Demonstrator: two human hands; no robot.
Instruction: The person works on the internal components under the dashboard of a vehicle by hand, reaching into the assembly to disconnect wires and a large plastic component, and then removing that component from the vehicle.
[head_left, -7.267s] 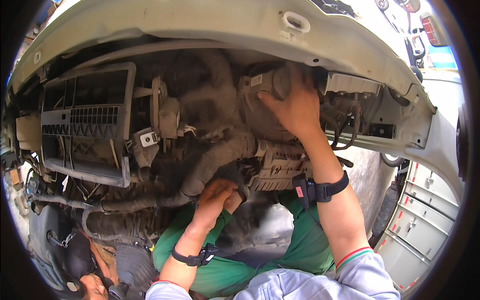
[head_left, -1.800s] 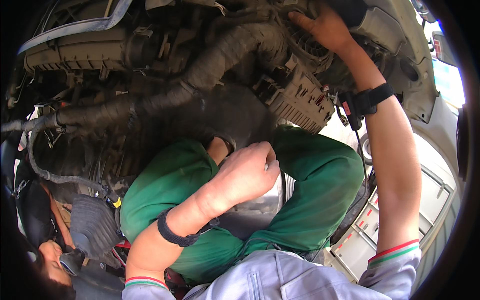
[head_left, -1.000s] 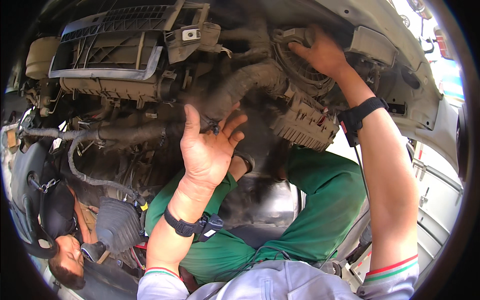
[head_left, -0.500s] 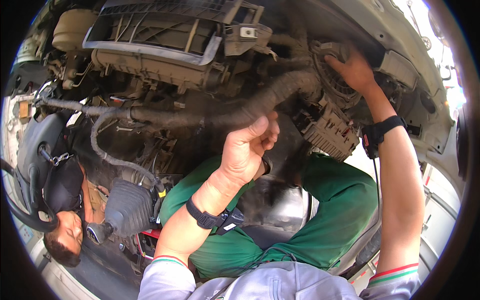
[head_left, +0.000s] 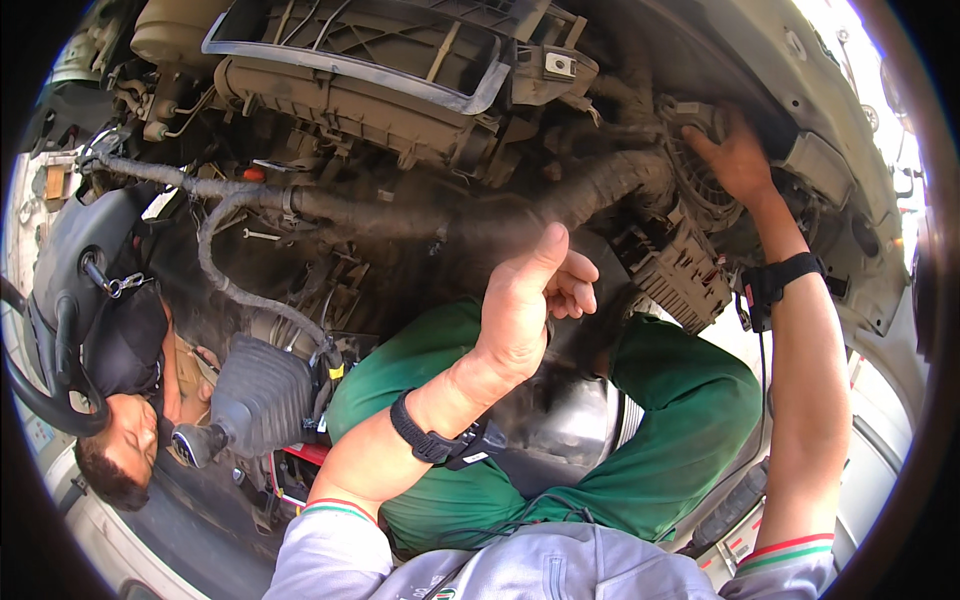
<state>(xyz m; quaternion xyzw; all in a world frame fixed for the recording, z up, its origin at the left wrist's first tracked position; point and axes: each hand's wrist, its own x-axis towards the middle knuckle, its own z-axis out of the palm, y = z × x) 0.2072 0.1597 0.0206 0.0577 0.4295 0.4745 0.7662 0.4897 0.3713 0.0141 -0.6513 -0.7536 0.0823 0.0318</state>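
Note:
My left hand (head_left: 522, 308) is raised in front of the wrapped wiring harness (head_left: 380, 214), thumb up and fingers loosely curled, apart from the thumb. Nothing shows in it. Up at the right, my right hand (head_left: 738, 165) grips a round, ribbed blower motor (head_left: 697, 172) at the end of the harness. Its thumb lies across the near face; the other fingers are partly hidden at the far side. Just below the blower motor hangs a ribbed connector box (head_left: 685, 275).
A heater housing (head_left: 350, 105) with a framed opening fills the upper left. At the left are a steering wheel (head_left: 60, 395), a gear lever boot (head_left: 265, 395) and another person (head_left: 125, 440) lying low. A wrench (head_left: 262, 235) lies beyond the harness. The body panel (head_left: 800, 70) borders the right.
My left hand has moved to the right, thumb still up. My right hand stays at the blower motor. The whole view has shifted slightly.

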